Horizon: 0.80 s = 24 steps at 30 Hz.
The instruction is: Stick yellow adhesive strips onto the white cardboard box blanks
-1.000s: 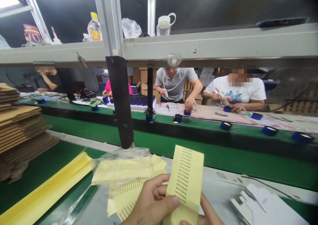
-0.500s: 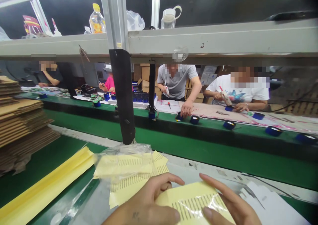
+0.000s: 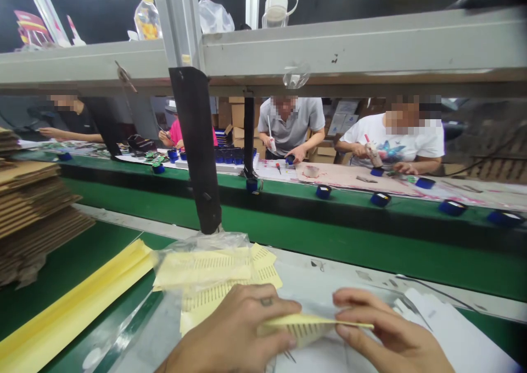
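Left hand (image 3: 242,324) and right hand (image 3: 391,330) pinch one printed yellow sheet (image 3: 307,327) nearly edge-on, nearer and right of the plastic bag (image 3: 222,242); judged progress: one sheet in hand, other sheets (image 3: 206,300) left lying at the bag.

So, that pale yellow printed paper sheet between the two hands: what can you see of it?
The pale yellow, paper-like sheet looks thin and slightly bent, tipped so that it shows nearly edge-on. Short dark printed marks run in a row on the side facing the camera, too blurred to read. The left hand grips one end, covering part of it; the right hand pinches the other between thumb and fingers. It is held over the pale grey work surface.
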{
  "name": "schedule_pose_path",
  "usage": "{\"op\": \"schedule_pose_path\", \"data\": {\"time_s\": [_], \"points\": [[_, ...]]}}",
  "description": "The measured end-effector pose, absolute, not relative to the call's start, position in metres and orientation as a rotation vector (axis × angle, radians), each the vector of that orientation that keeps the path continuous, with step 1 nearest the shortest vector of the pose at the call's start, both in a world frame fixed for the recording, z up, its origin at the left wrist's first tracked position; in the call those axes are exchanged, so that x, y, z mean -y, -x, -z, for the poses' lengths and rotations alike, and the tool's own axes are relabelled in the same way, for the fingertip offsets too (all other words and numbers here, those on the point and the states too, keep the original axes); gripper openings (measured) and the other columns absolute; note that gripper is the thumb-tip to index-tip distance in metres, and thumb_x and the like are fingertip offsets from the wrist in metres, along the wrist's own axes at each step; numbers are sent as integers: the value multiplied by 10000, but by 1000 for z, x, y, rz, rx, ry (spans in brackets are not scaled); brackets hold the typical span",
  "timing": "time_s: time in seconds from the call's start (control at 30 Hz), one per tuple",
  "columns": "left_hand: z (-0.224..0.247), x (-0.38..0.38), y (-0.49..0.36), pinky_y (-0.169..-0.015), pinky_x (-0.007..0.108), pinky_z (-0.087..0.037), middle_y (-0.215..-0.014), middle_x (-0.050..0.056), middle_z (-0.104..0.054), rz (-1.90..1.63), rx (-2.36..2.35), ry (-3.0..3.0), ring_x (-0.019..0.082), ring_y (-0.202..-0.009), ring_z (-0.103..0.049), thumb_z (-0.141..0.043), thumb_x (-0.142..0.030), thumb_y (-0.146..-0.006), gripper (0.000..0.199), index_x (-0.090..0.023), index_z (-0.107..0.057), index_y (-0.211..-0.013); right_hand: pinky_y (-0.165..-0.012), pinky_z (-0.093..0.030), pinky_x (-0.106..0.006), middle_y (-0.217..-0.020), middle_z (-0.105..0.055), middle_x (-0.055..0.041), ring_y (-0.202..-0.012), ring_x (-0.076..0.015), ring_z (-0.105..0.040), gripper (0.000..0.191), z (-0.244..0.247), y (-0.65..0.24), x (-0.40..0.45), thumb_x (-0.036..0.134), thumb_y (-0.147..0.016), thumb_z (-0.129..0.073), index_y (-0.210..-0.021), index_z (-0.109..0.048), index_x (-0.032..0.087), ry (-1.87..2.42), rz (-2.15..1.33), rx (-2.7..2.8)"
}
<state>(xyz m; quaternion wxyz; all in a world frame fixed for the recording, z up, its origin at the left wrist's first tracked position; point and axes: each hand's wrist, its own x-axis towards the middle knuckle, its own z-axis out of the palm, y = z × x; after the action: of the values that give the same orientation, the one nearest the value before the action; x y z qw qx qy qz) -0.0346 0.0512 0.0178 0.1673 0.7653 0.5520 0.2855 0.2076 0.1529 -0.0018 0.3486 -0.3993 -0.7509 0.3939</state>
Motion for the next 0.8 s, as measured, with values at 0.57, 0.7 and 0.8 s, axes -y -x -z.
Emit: {"op": "schedule_pose_path", "data": {"time_s": [0.57, 0.7, 0.8], "points": [[-3, -55, 32, -612, 326, -392, -670, -17, -595, -864, -1734, -2461, 167, -604, -591, -350, -176, -977, 269, -191, -507, -759, -1028, -381, -460, -1163, -682, -149, -1168, -304, -585, 428, 14, -185, -139, 174, -847, -642, -1260, -550, 111, 542, 268, 2138], [-4, -52, 23, -578, 298, -365, -640, -46, -553, -870, -1620, -2544, 130, -575, -541, -350, -135, -952, 251, -198, -448, -730, -918, -457, -356, -931, -711, -41, -891, -177, -666, 240, 5, -176, -130, 49, -856, -591, -1060, -604, 175, 315, 5, 2317], [-5, -51, 24, -575, 298, -366, -637, -45, -549, -853, -1611, -2524, 125, -578, -527, -350, -145, -957, 265, -195, -452, -717, -736, -513, -308, -888, -691, -44, -801, -161, -643, 201, 6, -175, -128, 49, -870, -584, -1026, -605, 173, 337, -186, 2277]]}}
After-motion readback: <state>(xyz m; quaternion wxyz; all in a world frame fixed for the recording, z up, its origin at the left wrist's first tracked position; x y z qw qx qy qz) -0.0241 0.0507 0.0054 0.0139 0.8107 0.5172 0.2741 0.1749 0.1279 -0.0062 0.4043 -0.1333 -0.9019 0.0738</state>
